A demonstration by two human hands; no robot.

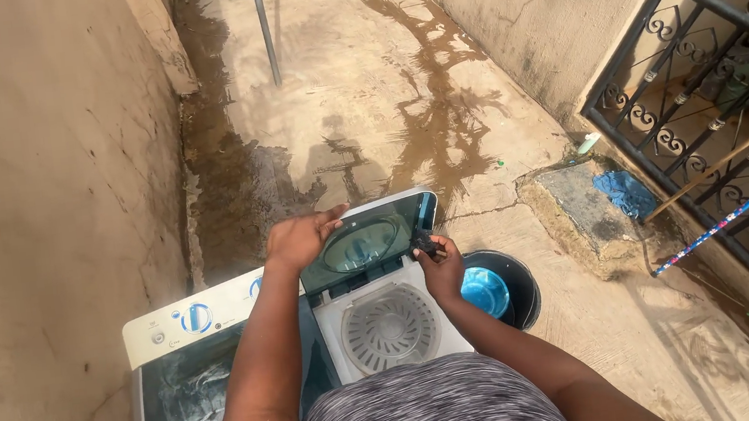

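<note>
A white twin-tub washing machine (pixel 172 329) stands against the left wall. Its right-hand lid (pixel 368 239), dark and see-through with a round window, is lifted up. My left hand (pixel 298 238) holds the lid's left top edge. My right hand (pixel 439 264) is at the lid's right edge, fingers closed on a small dark object (pixel 425 244). Below the lid lies the spinner tub's grey ribbed inner cover (pixel 390 327). The left tub (pixel 185 401) has a dark closed lid.
A black bucket (pixel 508 291) with a blue bowl inside stands right of the machine. Wet concrete floor (pixel 380 97) stretches ahead with a metal pole (pixel 264 25). A black iron railing (pixel 710 106), a striped stick (pixel 732 212) and blue cloth (pixel 624 193) are on the right.
</note>
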